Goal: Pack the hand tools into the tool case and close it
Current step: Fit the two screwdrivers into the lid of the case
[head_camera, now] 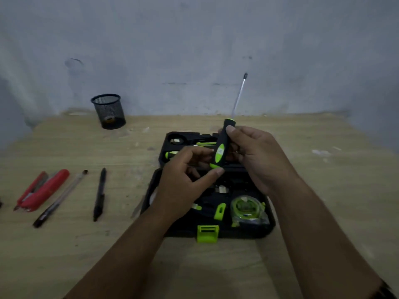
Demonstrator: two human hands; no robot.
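Head view, single frame.

- Screwdriver is held in the air above the open tool case, roughly upright, with the shaft tilted to the far right and the tip uppermost.
- Right hand wraps the black-and-green handle from the right, thumb laid across its upper end.
- Left hand pinches the butt end of the handle between thumb and curled fingers.
- The case lies flat on the wooden table, green latch on its near edge. A tape measure sits in the near right pocket. Other green-handled tools lie in the far half, partly hidden by the hands.

Handling, judged:
- It looks light and rigid, a long thin steel shaft on a fat moulded handle.
- The handle is the place to hold: it is broad, probably grippy, and carries most of the weight.
- The shaft is smooth and narrow, and likely to slip or swing if pinched alone.
- The tool needs laying flat and lining up with a long slot. Which slot is free I cannot tell.

To the left of the case lie two pens, a red stapler and a mesh cup.
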